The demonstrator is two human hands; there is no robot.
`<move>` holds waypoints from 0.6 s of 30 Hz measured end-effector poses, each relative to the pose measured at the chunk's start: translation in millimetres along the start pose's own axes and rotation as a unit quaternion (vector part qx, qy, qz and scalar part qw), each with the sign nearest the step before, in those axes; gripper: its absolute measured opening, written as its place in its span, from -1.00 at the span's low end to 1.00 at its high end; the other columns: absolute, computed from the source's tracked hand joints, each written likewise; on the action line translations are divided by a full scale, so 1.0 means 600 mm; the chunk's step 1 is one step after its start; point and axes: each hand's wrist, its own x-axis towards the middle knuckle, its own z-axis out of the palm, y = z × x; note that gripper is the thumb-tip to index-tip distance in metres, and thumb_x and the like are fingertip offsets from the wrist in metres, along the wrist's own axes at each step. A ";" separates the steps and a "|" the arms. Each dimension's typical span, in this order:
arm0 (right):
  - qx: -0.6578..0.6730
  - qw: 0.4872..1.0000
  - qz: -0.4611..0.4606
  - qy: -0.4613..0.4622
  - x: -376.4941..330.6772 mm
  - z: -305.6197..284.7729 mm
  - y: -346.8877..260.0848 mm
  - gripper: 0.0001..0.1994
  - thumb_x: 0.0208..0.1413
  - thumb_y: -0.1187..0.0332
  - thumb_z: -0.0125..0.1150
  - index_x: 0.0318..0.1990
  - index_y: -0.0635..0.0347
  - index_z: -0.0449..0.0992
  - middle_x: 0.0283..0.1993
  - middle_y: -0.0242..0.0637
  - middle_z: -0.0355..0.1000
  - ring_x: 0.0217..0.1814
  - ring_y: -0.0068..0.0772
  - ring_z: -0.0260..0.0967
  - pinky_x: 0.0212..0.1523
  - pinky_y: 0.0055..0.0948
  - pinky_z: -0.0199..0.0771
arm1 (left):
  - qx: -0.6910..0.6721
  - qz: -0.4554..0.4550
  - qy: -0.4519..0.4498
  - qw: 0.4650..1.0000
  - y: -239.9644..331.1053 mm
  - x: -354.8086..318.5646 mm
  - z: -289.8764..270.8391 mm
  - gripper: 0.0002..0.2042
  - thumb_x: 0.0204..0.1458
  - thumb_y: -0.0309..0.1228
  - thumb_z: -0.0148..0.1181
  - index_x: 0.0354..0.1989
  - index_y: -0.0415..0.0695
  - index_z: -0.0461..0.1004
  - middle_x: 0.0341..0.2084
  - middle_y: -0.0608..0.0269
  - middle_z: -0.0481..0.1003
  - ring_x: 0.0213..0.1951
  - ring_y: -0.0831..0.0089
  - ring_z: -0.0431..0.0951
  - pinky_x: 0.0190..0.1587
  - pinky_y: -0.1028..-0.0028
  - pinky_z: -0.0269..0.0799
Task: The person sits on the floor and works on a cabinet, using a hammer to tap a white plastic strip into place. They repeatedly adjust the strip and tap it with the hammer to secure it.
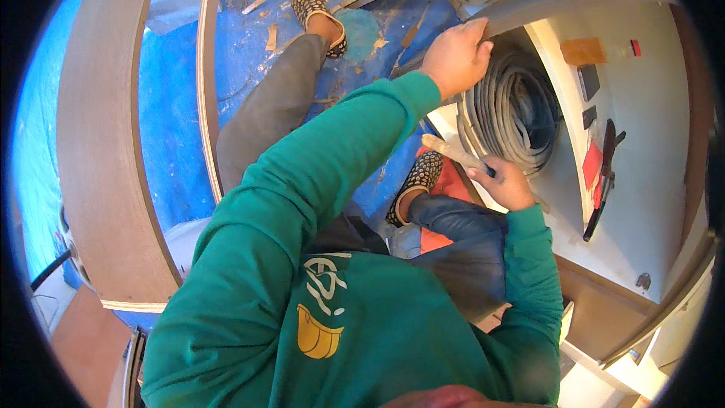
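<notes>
My left hand (459, 59) is closed at the near end of a curved grey-brown edging strip (551, 4), thumb and fingers bent over it. The strip runs from there toward the upper right along a panel. Below, my right hand (507, 183) is wrapped round a tool with a pale wooden handle (451, 149); its handle end points left, and the rest is hidden in the fist. Between and just right of my hands lies a large coil of grey-brown banding (513, 109) inside an open white-lined cabinet (634, 234).
A long dark tool (601, 181), a red piece (591, 164), a small black block (587, 81) and an amber piece (583, 51) lie in the cabinet. Blue sheeting (249, 53) with scraps covers the floor under my feet. A brown panel (102, 128) stands at left.
</notes>
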 end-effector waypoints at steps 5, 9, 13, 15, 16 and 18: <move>0.069 0.994 0.021 0.077 -0.048 0.009 0.034 -0.49 0.13 -0.07 0.36 -0.18 0.31 0.61 -0.51 -0.02 0.44 -0.51 -0.23 0.36 -0.38 -0.23 0.38 | -0.010 0.132 0.026 0.991 0.095 0.095 -0.008 -0.53 0.13 -0.21 0.27 0.16 -0.21 0.46 -0.07 -0.22 0.55 -0.03 -0.13 0.57 0.01 0.10 0.51; 0.074 0.997 0.026 0.003 -0.047 0.009 0.033 -0.54 0.15 0.01 0.38 -0.17 0.35 0.61 -0.44 -0.04 0.48 -0.39 -0.37 0.42 -0.31 -0.27 0.40 | 0.114 0.125 -0.003 0.986 0.107 0.118 -0.010 -0.61 0.12 -0.15 0.22 -0.01 -0.18 0.52 -0.28 -0.08 0.62 -0.26 -0.11 0.62 -0.17 0.00 0.55; 0.099 0.995 0.011 0.018 -0.053 0.010 0.035 -0.54 0.14 -0.04 0.37 -0.20 0.28 0.62 -0.48 -0.05 0.44 -0.45 -0.23 0.37 -0.33 -0.22 0.37 | 0.219 0.084 -0.037 0.972 0.052 0.082 -0.003 -0.63 0.12 -0.08 0.28 -0.14 -0.17 0.56 -0.39 -0.04 0.63 -0.31 -0.10 0.63 -0.28 0.04 0.55; 0.095 0.995 -0.006 0.025 -0.053 0.010 0.039 -0.54 0.14 -0.05 0.37 -0.21 0.27 0.62 -0.51 -0.07 0.41 -0.46 -0.25 0.35 -0.36 -0.22 0.34 | 0.248 0.067 -0.063 0.964 0.026 0.064 -0.009 -0.62 0.14 -0.04 0.26 -0.17 -0.16 0.56 -0.41 -0.04 0.63 -0.31 -0.10 0.63 -0.29 0.05 0.54; 0.090 0.995 -0.014 0.027 -0.054 0.009 0.042 -0.54 0.13 -0.05 0.37 -0.21 0.27 0.62 -0.52 -0.08 0.40 -0.47 -0.25 0.34 -0.37 -0.22 0.33 | 0.250 0.068 -0.064 0.964 0.024 0.057 -0.014 -0.61 0.15 -0.02 0.25 -0.18 -0.16 0.57 -0.42 -0.03 0.62 -0.32 -0.10 0.63 -0.29 0.06 0.54; 0.101 0.994 -0.020 0.032 -0.056 0.009 0.045 -0.56 0.13 -0.03 0.38 -0.26 0.26 0.60 -0.56 -0.13 0.35 -0.51 -0.28 0.28 -0.41 -0.23 0.26 | 0.266 0.072 -0.088 0.957 0.017 0.063 -0.023 -0.59 0.16 0.02 0.24 -0.20 -0.14 0.58 -0.44 -0.03 0.62 -0.34 -0.09 0.63 -0.30 0.07 0.54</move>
